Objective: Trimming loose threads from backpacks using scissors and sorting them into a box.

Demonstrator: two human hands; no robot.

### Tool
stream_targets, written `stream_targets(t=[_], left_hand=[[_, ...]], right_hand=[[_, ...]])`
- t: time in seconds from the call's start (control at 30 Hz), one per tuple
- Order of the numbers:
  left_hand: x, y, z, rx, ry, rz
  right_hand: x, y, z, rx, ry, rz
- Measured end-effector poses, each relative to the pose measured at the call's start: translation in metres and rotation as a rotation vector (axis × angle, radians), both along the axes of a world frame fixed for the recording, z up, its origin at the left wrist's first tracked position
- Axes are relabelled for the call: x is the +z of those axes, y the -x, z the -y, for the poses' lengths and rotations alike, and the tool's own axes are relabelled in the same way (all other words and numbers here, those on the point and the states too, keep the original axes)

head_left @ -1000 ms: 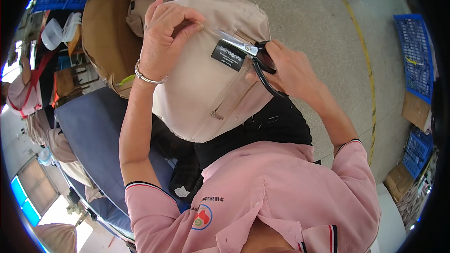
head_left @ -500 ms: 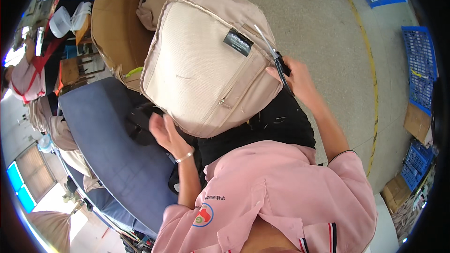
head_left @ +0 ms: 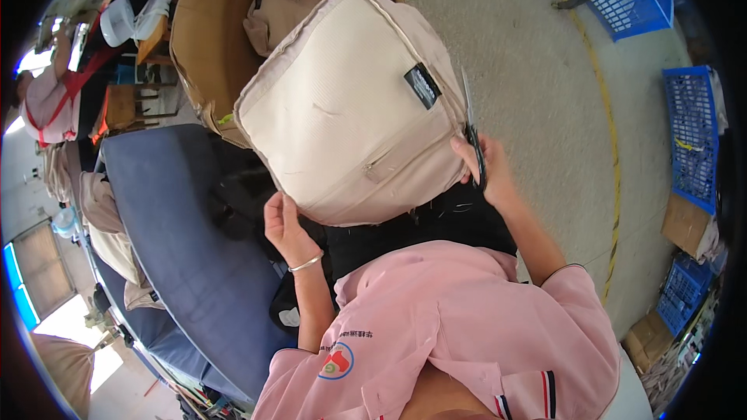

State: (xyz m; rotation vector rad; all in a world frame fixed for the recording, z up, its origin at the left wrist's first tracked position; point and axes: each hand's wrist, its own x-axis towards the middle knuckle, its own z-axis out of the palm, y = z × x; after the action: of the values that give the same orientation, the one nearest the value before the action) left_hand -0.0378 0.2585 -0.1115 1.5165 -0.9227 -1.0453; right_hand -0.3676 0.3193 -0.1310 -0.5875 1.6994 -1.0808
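A beige fabric bag [head_left: 342,117] with a small black label [head_left: 422,85] rests on my lap, its zipped front facing up. My left hand [head_left: 284,227] grips the bag's lower left edge, fingers curled under it; a thin bracelet circles the wrist. My right hand [head_left: 489,169] is at the bag's right edge and is closed on a pair of dark-handled scissors [head_left: 470,126], blades pointing up along the bag's side seam. I wear a pink shirt.
A large cardboard box [head_left: 204,47] behind the bag holds more beige bags. A blue padded surface [head_left: 175,257] lies to my left. Blue plastic crates [head_left: 691,136] stand on the concrete floor at right. Another person [head_left: 48,101] works at far left.
My left hand came off the bag's top near the label and moved down to its lower left edge. The bag has turned flatter toward me. The scissors stayed at the right edge.
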Motion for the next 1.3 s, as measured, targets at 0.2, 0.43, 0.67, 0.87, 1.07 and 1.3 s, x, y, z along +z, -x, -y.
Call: stream_targets(t=[0.2, 0.43, 0.67, 0.87, 1.07, 1.3], left_hand=[[0.049, -0.014, 0.034, 0.048, 0.199, 0.274], [0.014, -0.039, 0.053, 0.009, 0.059, 0.284], [-0.003, -0.036, 0.025, 0.086, -0.071, -0.071], [0.083, -0.022, 0.038, 0.165, 0.306, 0.078], [0.193, -0.078, 0.039, 0.015, 0.849, 0.519], [0.266, -0.018, 0.085, -0.434, 0.861, 0.859]], right_hand=[[0.014, -0.039, -0.032, 0.188, -0.026, 0.251], [0.011, -0.030, -0.030, -0.056, 0.007, -0.006], [0.016, 0.003, 0.007, -0.156, 0.206, -0.171], [0.031, -0.005, 0.020, -0.181, 0.215, -0.104], [0.037, 0.016, 0.011, -0.236, 0.313, -0.183], [0.070, 0.013, 0.014, -0.261, 0.429, -0.213]])
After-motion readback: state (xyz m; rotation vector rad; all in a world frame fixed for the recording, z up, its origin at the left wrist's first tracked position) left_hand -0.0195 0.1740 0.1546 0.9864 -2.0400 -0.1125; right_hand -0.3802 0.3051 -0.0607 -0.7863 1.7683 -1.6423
